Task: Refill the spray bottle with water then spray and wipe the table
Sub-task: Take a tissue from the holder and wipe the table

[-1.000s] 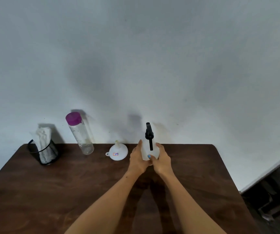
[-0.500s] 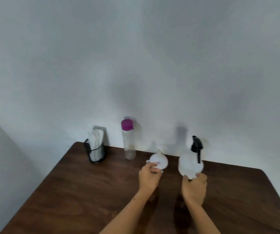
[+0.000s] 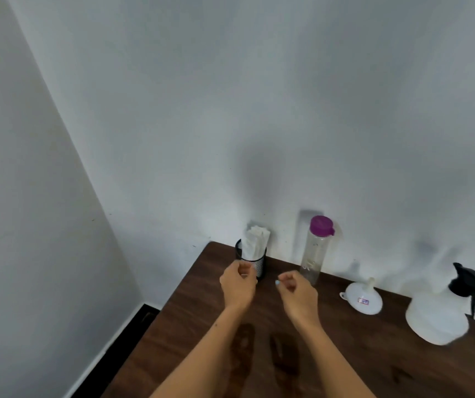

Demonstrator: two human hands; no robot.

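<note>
While both hands hover empty over the dark wooden tabletop [image 3: 202, 326], left hand [image 3: 237, 285] and right hand [image 3: 298, 291] loosely curled, refilling seems unstarted. White spray bottle with black trigger head [image 3: 443, 314] stands right. Next: probably grasp clear purple-capped water bottle [image 3: 315, 254].

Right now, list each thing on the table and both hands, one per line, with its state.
Water bottle: upright, purple lid on.
Spray bottle: upright, black spray head on, untouched.
Funnel: spout up, wide mouth down on the table.
Mesh cup: upright, holding white cloths.
Left hand: fingers loosely curled, holding nothing.
Right hand: fingers loosely curled, holding nothing.
</note>
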